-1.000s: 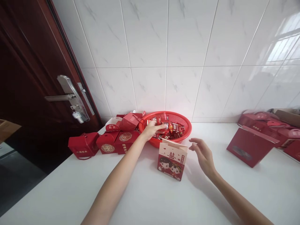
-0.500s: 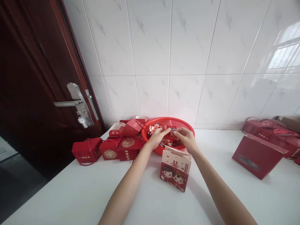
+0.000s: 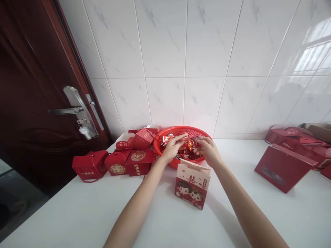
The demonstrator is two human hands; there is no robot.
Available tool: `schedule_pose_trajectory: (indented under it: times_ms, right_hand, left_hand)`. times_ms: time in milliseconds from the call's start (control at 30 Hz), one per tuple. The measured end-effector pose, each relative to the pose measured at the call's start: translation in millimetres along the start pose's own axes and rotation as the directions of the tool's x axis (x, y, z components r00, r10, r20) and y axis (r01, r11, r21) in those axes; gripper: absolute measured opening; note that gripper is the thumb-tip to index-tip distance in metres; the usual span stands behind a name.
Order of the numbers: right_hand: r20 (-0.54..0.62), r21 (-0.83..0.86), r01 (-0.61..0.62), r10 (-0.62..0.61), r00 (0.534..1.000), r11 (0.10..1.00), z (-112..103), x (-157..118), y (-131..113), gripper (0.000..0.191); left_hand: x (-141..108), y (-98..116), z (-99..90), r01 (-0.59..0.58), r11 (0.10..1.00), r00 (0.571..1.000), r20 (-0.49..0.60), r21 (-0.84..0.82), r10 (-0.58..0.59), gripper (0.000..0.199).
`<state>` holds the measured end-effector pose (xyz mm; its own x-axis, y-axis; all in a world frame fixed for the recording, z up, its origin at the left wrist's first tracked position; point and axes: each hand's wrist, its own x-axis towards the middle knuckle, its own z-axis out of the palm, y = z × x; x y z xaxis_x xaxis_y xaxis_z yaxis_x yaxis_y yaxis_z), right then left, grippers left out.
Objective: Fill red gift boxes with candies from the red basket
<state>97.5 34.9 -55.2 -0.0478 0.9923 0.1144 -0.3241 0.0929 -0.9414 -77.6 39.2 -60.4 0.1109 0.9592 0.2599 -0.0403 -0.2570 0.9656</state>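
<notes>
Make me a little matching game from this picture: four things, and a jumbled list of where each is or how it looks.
1. basket
2. cartoon box
3. keys
4. door

A. dark reddish brown, at the far left
B. red, with packets inside and the left hand and right hand over it
C. hanging below a metal handle
D. standing upright with its top open, two drawn faces on its front

Right pairs: 1-B, 2-D, 3-C, 4-A.
</notes>
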Motion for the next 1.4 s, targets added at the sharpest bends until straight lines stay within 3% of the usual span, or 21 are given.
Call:
schedule_pose_trajectory:
  times_ms: [133, 300, 367, 467, 567, 667, 767, 1033, 1200, 1400]
  right_hand:
    - [0.083, 0.013, -0.053, 0.051, 0.995, 0.999, 5.4, -4.8, -4.3, 0.025]
    - [0.163, 0.07, -0.085, 0.073, 0.984, 0.994, 7.4, -9.2, -8.2, 0.033]
    - [0.149, 0.078, -0.062, 0.05, 0.988, 0.995, 7.0, -9.9, -8.1, 0.038]
    - [0.128, 0.041, 0.0, -0.005, 0.992, 0.999, 6.1, -9.8, -6.3, 0.045]
    - [0.115, -0.012, 0.061, -0.059, 0.992, 0.998, 5.3, -9.1, -4.3, 0.044]
    - [0.1, -0.04, 0.106, -0.102, 0.99, 0.994, 4.5, -8.9, -3.3, 0.043]
    - [0.111, -0.068, 0.132, -0.124, 0.986, 0.989, 3.4, -8.7, -3.7, 0.045]
    - [0.061, -0.06, 0.149, -0.146, 0.987, 0.987, 0.0, -8.8, -6.6, 0.045]
    - [0.083, -0.113, 0.133, -0.124, 0.989, 0.985, 2.9, -9.3, -6.1, 0.041]
    - [0.102, -0.104, 0.089, -0.078, 0.992, 0.991, 1.8, -7.8, -5.4, 0.042]
  left_hand:
    - [-0.7, -3.1, -1.6, -0.214, 0.924, 0.975, 0.019, 0.317, 0.22, 0.035]
    - [-5.1, -1.6, 0.9, -0.266, 0.822, 0.962, 0.082, 0.504, 0.261, 0.05]
    - [-5.6, -0.1, 1.5, -0.266, 0.836, 0.963, 0.087, 0.48, 0.257, 0.055]
    - [-4.0, 2.1, 0.4, -0.156, 0.939, 0.985, -0.024, 0.306, 0.171, 0.059]
    - [-1.9, 4.2, -1.0, 0.007, 0.996, 0.994, -0.114, 0.09, 0.004, 0.046]
    - [-1.8, 5.7, -0.3, 0.06, 0.998, 0.994, -0.087, -0.001, -0.06, 0.038]
    - [-4.2, 7.1, 1.0, 0.044, 0.999, 0.997, -0.065, -0.001, -0.044, 0.04]
    - [-12.2, 12.1, 2.0, -0.024, 0.999, 0.999, 0.042, 0.025, 0.023, 0.025]
    - [-9.2, 8.4, 3.5, -0.084, 0.996, 0.996, 0.02, 0.023, 0.084, 0.029]
    - [-8.2, 6.1, 2.5, -0.075, 0.997, 0.997, -0.009, 0.037, 0.075, 0.033]
